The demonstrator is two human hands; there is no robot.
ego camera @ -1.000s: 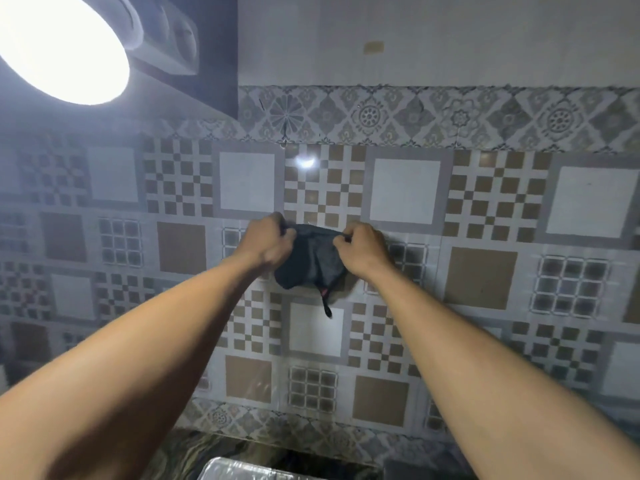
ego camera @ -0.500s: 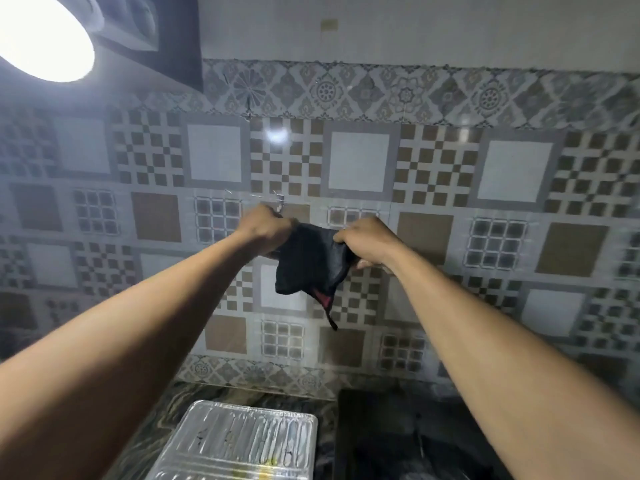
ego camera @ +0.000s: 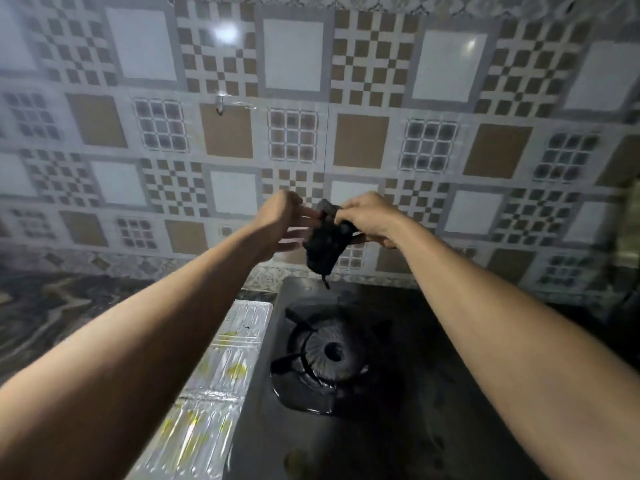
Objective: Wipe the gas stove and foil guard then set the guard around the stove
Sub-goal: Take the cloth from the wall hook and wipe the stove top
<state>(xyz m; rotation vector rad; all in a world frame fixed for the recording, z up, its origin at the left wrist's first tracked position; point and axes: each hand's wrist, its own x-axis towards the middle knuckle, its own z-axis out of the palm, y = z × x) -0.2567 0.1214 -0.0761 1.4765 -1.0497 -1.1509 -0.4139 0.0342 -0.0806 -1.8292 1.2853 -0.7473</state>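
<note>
A dark cloth (ego camera: 325, 244) hangs bunched between my two hands, above the back edge of the black gas stove (ego camera: 349, 403). My right hand (ego camera: 369, 216) grips its top. My left hand (ego camera: 282, 223) touches the cloth's left side with fingers partly spread. The stove's burner (ego camera: 329, 353) sits below the cloth. A silver foil guard (ego camera: 214, 382) with yellow stains lies flat on the counter, against the stove's left side.
A patterned tile wall (ego camera: 311, 133) rises behind the stove, with a small clear hook (ego camera: 220, 105) stuck on it. Dark marbled counter (ego camera: 52, 306) extends to the left.
Both hands brought the cloth down off the wall hook and toward the stove. My view tilted down, so the lamp left the frame and the stove and foil guard came in.
</note>
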